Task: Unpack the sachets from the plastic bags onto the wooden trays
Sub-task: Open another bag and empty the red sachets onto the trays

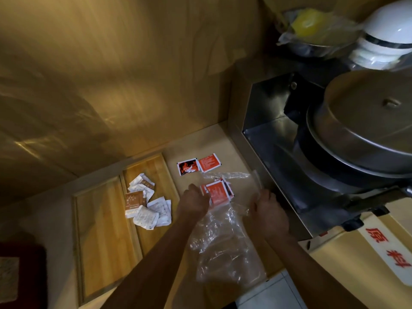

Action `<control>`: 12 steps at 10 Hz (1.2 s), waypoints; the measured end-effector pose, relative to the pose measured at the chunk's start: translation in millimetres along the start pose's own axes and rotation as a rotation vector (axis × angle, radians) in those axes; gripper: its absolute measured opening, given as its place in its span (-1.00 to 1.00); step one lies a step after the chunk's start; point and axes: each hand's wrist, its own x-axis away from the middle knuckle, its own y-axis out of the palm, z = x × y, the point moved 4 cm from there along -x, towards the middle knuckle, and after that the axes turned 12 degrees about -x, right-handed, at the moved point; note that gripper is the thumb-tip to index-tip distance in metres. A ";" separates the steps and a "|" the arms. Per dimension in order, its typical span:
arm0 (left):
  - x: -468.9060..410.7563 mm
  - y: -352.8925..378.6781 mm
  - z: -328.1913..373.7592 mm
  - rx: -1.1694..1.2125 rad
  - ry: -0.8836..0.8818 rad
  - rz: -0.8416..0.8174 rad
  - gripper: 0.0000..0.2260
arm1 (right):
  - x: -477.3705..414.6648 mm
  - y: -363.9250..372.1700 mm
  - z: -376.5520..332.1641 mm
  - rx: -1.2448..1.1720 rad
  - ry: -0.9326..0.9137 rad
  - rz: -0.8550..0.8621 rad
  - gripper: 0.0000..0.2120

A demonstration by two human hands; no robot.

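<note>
Both hands at the clear plastic bag [219, 237]: left hand [193, 200] fingers clasping red sachets [217, 192], right hand [265, 208] fingers gripping plastic.

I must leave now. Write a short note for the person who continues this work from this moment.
Left hand: gripping a stack of red sachets at the clear plastic bag mouth.
Right hand: holding the bag's edge.
Done: white and brown sachets piled on the middle wooden tray; two red sachets lie on the surface ahead.
Left: empty the bag; the left tray is bare.
</note>
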 end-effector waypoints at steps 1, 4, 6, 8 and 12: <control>-16.1 9.2 -5.4 0.095 -0.074 -0.073 -0.53 | -7.4 6.9 5.7 -0.072 0.082 -0.022 -0.59; -23.9 20.3 3.0 0.391 -0.182 -0.187 -0.87 | -37.3 40.0 12.5 -0.548 0.288 -0.083 -0.64; -33.4 8.5 -2.6 0.679 -0.092 -0.058 -0.54 | -46.4 23.0 -12.1 -0.615 0.205 -0.076 -0.79; -34.4 -31.1 7.6 0.719 0.028 0.074 -0.66 | -57.9 6.4 -45.0 -0.811 0.155 -0.053 -0.80; 34.5 -66.2 -34.6 1.016 -0.108 0.033 -0.78 | -29.3 -16.8 -118.5 -0.765 -0.244 -0.199 -0.83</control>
